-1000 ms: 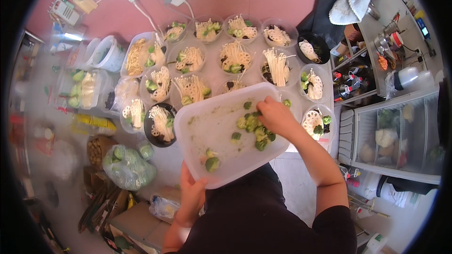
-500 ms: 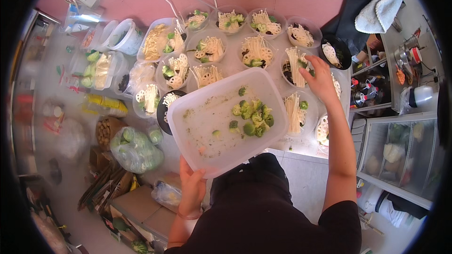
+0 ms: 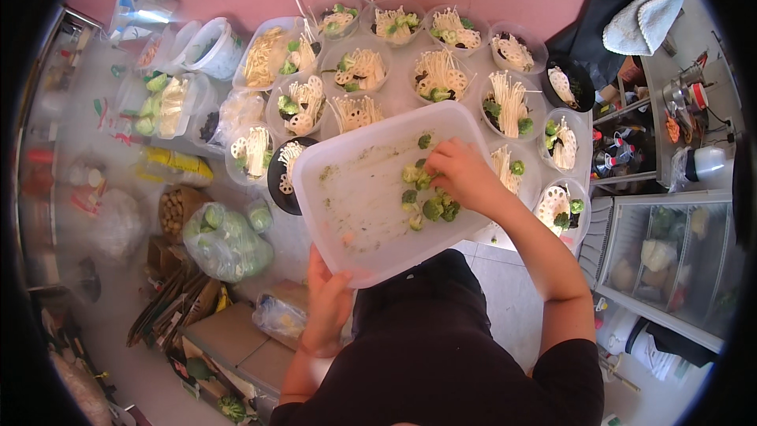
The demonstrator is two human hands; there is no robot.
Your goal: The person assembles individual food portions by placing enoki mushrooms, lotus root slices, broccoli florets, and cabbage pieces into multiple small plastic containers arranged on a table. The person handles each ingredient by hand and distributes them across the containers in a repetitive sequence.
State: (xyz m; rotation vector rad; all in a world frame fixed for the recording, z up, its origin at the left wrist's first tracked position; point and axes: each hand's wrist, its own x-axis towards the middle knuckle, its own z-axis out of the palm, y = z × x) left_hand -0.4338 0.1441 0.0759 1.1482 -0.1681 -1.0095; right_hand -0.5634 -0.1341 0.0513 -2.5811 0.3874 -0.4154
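Observation:
My left hand (image 3: 326, 304) grips the near left corner of a rectangular translucent white plastic tub (image 3: 347, 213), which tilts over the table's front edge. Green broccoli florets (image 3: 435, 207) lie in its right half, with crumbs scattered over the bottom. Reaching in over the tub's right side, my right hand (image 3: 467, 175) has its fingers bent and closed at the florets; the fingertips partly hide what they pinch. Beyond the tub stand clear bowls of enoki mushrooms, lotus root slices and broccoli, such as one bowl with enoki (image 3: 509, 102) just past my right hand.
Two black bowls (image 3: 564, 83) stand among the clear ones. A long container of pale strips (image 3: 266, 59) sits at the back left. On the left lie a bag of green vegetables (image 3: 225, 241) and cardboard boxes (image 3: 229, 339). A glass-topped chest (image 3: 666, 256) stands at right.
My right hand has come back from a bowl at the right into the tub, onto the broccoli. The tub has shifted slightly right and up, still in my left hand.

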